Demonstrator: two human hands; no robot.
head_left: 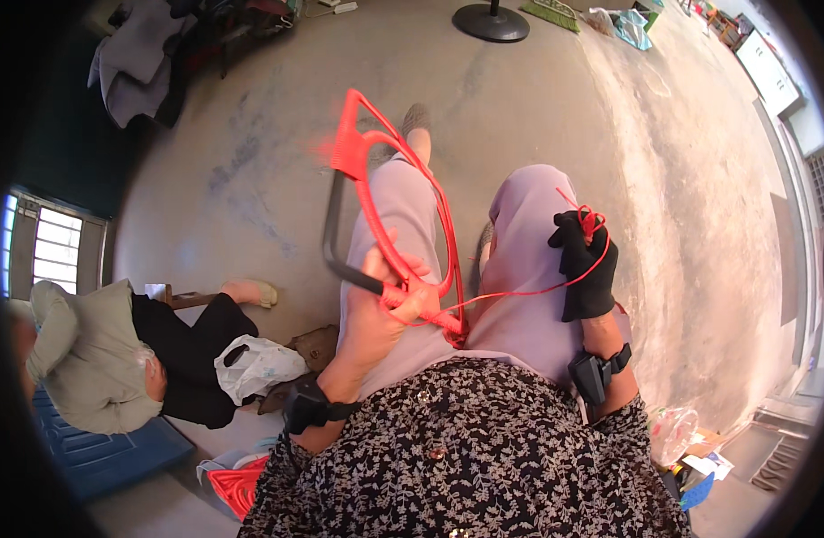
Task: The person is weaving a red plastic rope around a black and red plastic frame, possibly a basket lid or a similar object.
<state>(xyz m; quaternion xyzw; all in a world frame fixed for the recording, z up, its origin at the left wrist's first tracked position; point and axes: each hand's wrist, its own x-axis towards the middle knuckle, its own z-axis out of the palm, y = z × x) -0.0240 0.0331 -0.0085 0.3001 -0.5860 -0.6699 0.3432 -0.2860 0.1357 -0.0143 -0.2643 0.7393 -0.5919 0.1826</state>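
Observation:
My left hand (389, 300) is bare and wraps round the lower end of a red looped frame (372, 215) over my left thigh. The frame looks bound in red cord and has a black curved bar (331, 220) along its left side. A thin red cord (528, 292) runs from beside my left hand across my lap to my right hand (589, 269). That hand wears a black glove and is closed on a small bundle of the red cord (591, 222) above my right thigh. A short loose end sticks up from the bundle.
At the left a person (98, 359) sits near a blue panel (107, 448), a white plastic bag (259, 368) beside them. Red woven pieces (234, 489) lie by my left side. A black round stand base (491, 23) is on the floor ahead.

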